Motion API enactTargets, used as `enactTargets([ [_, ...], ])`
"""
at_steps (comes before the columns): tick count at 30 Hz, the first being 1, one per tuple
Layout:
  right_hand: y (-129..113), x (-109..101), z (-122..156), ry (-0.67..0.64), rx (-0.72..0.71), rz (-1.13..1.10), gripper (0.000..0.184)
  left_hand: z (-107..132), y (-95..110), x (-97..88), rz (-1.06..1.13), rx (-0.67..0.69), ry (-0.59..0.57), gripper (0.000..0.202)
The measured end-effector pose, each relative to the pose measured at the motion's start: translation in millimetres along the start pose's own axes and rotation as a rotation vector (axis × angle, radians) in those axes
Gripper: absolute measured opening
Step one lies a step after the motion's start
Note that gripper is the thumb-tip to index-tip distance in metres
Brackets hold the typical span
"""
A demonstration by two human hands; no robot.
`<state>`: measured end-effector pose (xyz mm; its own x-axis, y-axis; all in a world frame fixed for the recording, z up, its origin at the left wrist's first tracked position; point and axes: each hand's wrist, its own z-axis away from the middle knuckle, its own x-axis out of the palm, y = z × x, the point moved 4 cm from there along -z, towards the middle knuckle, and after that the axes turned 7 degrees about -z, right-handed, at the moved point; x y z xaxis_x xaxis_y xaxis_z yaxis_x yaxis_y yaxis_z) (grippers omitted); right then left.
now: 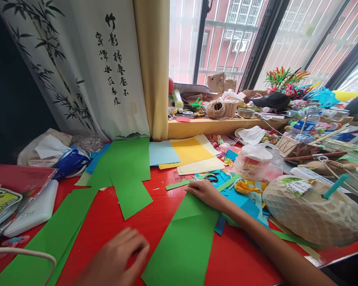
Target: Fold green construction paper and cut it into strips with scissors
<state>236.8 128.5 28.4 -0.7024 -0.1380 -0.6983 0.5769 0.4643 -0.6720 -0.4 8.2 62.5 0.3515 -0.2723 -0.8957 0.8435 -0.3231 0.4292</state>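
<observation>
1. Red table (164,202), creased green sheet (181,246) at six o'clock.
2. Right hand (207,195) on its twelve-o'clock edge, grip unclear.
3. Left hand (119,254) at its nine, loosely curled, empty-looking.
4. Blue scraps (241,198) at two suggest cutting done; green paper (128,159) at ten seems left.

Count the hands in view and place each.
2: the left hand, at the bottom, left of the nearest green sheet; the right hand, on that sheet's far end. No others show.

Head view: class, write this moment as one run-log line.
left hand: blurred, near green paper | right hand: on green paper's far end | scissors: just beyond right hand
</observation>
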Motion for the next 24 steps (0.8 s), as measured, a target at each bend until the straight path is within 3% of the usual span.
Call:
enactTargets([
  [3,-12,6,4,-0.035,-0.019,-0.007,0.033,-41,20,-2.7,0.033,0.036,0.129,0.028],
  [6,-19,9,8,-0.031,-0.011,-0.062,0.030,-81,33,4.6,0.150,0.070,0.127,0.026],
  [9,-23,10,11,-0.004,-0.001,-0.122,0.030,-102,42,8.9,0.274,0.090,0.127,0.020],
  [16,-23,19,16,0.099,0.040,-0.055,0.028,-110,38,14.6,0.460,0.028,0.064,0.021],
  [24,-27,24,21,0.079,-0.042,0.030,0.025,-110,30,17.5,0.601,0.040,0.005,0.024],
])
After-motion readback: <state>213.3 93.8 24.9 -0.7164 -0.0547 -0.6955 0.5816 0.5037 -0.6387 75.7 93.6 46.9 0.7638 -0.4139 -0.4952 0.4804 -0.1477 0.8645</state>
